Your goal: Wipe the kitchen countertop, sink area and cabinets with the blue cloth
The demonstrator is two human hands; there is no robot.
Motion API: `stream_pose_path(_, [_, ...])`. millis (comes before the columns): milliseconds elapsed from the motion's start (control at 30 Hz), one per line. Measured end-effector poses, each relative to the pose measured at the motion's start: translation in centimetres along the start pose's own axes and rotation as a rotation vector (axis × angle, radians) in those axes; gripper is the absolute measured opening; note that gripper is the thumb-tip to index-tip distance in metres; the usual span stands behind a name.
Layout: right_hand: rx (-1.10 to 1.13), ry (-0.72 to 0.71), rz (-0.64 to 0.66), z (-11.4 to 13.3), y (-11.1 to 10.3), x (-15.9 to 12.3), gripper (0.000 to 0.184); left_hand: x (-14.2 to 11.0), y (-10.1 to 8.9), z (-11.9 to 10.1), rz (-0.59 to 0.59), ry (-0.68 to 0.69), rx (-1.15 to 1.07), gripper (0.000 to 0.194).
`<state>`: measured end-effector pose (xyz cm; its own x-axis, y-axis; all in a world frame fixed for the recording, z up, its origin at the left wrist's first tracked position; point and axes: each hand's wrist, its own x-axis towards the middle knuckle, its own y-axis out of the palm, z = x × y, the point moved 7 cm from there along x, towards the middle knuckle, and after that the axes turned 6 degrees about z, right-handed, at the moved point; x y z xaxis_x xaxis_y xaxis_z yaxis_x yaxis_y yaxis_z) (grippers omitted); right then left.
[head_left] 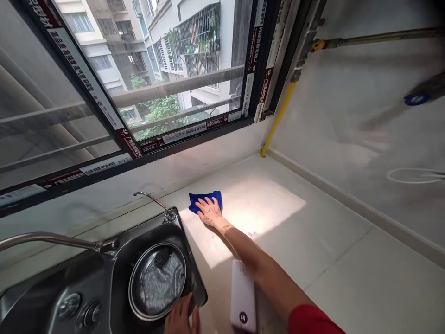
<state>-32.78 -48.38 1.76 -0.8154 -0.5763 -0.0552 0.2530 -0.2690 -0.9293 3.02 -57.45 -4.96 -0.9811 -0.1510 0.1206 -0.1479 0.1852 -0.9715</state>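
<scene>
My right hand (210,212) lies flat with spread fingers on a blue cloth (215,197), pressing it against the white countertop (278,204) just right of the sink. At the front right rim of the steel sink (194,273) is my left hand (182,316). Its fingers are stretched out over the edge and nothing shows in them; the lower part of the hand is cut off by the frame. Inside the right basin sits a round metal pan (162,283) with clear water in it, close to my left fingertips.
A white flat device (243,297) with a dark round button lies under my right forearm. Behind the sink rise a large faucet (52,237) and a thin tap (153,197). A yellow pipe (278,118) stands in the corner beside the window (194,125). A white cable (413,175) hangs at right.
</scene>
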Motion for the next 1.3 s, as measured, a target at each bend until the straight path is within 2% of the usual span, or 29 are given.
stream_pose_path(167, [0.014,-0.224,0.115,4.4,0.8,-5.2,0.050,0.7,-1.9,-0.7,0.043,-0.043,-0.110,0.045])
stream_pose_path(267, [0.034,-0.356,0.246,5.8,1.6,-8.5,0.052,0.9,-2.2,-0.9,0.027,-0.062,-0.170,0.048])
stream_pose_path(333, [0.081,-0.449,0.340,5.7,1.8,-10.5,0.051,0.9,-2.0,-0.8,0.004,-0.069,-0.193,0.048])
stream_pose_path(433, [0.161,-0.528,0.495,4.2,1.6,-12.4,0.041,0.8,-1.7,-0.8,-0.039,-0.037,-0.216,0.046])
stream_pose_path(500, [0.181,-0.533,0.575,2.9,1.5,-13.0,0.034,0.6,-1.6,-0.8,-0.076,-0.022,-0.219,0.045])
stream_pose_path(567, [0.183,-0.537,0.589,2.0,1.4,-12.8,0.034,0.5,-1.6,-0.9,-0.104,-0.021,-0.207,0.041])
stream_pose_path(700, [0.155,-0.491,0.451,1.7,1.4,-10.0,0.039,0.2,-1.7,-1.5,-0.150,0.023,-0.160,0.034])
stream_pose_path(900, [0.100,-0.289,0.075,3.3,1.0,-1.2,0.040,-0.2,-1.1,-1.4,-0.124,-0.026,-0.078,0.030])
stream_pose_path(1133, [-0.008,-0.128,0.015,5.7,1.9,8.1,0.047,-0.7,-1.0,-1.7,-0.083,-0.032,-0.055,0.032])
stream_pose_path(1233, [-0.008,-0.058,0.055,5.7,2.4,10.2,0.049,-0.6,-1.6,-1.8,-0.048,-0.042,-0.074,0.033])
stream_pose_path(1300, [-0.016,-0.053,0.076,5.3,2.3,10.5,0.051,-0.3,-2.4,-2.0,-0.042,-0.033,-0.081,0.033])
